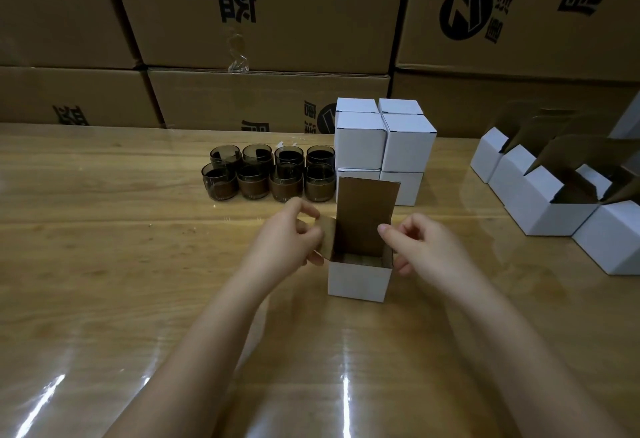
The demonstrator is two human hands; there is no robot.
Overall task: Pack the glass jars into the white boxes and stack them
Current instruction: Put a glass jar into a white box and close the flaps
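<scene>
Behind and left of the open white box (358, 280), eight glass jars (268, 174) wait in two rows on the desk (104, 247). The left hand (291, 235) pinches the box's left side flap (327, 233), seemingly to fold it, so the step looks like closing. Next, both side flaps need to lie flat before the upright lid (367, 209) tucks in. The right hand (427, 247) curls at the box's right rim. Whether it grips anything, or a jar sits inside, cannot be told. Closed white boxes (384, 143) are stacked just behind, and the empty boxes (550, 205) to the right are cut off.

Upside-down Chinese print on cartons (263, 11)
</scene>
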